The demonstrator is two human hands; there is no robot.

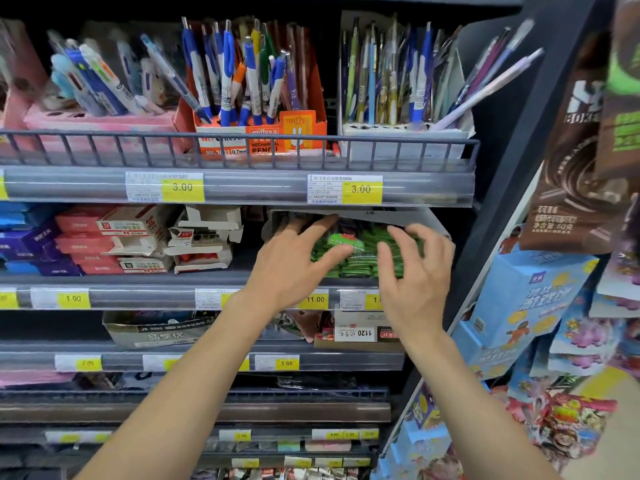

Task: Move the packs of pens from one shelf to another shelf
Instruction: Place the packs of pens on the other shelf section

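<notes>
A pile of green packs [360,252] lies in an open box [398,216] at the right end of the second shelf [138,282]. My left hand [294,265] reaches into the box from the left, fingers spread, thumb resting on the green packs. My right hand [412,271] comes in from the right with its fingers curled over the pile's right side. Both hands touch the packs; none is lifted clear. The back of the box is hidden in shadow under the upper shelf.
The top shelf [242,188] carries display boxes of loose pens [242,74] behind a wire rail. Red, white and blue boxes [114,240] fill the second shelf's left. Lower shelves hold cartons [159,330]. Snack bags [571,168] and blue boxes [526,306] hang at right.
</notes>
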